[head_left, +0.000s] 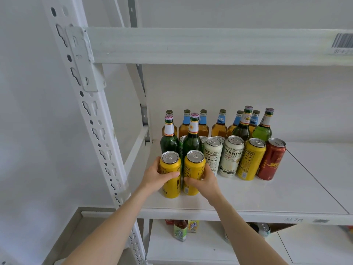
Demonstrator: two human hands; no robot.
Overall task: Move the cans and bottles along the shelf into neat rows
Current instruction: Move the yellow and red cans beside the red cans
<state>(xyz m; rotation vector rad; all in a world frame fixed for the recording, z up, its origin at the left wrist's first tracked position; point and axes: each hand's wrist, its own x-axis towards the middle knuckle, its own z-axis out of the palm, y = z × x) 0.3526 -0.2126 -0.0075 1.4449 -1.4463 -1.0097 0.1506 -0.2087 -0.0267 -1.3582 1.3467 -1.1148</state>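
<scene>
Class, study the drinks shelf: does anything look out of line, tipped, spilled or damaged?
Nothing is tipped, spilled or damaged. Only the two yellow cans held by the left hand and right hand stand forward of the can row, nearer the shelf edge.

From here I see a white metal shelving unit against a plain white wall (248, 96). I take its slotted upright post (89, 104) as my landmark. It runs slanted down the left of the view. To the right of the post, a horizontal beam (191, 44) crosses high up, carrying a barcode label (342, 40) at its far right end. Below that beam, still right of the post, lies the white shelf board (286, 188), with a seam across it. Left of the post is bare wall. The light is soft and even.
</scene>
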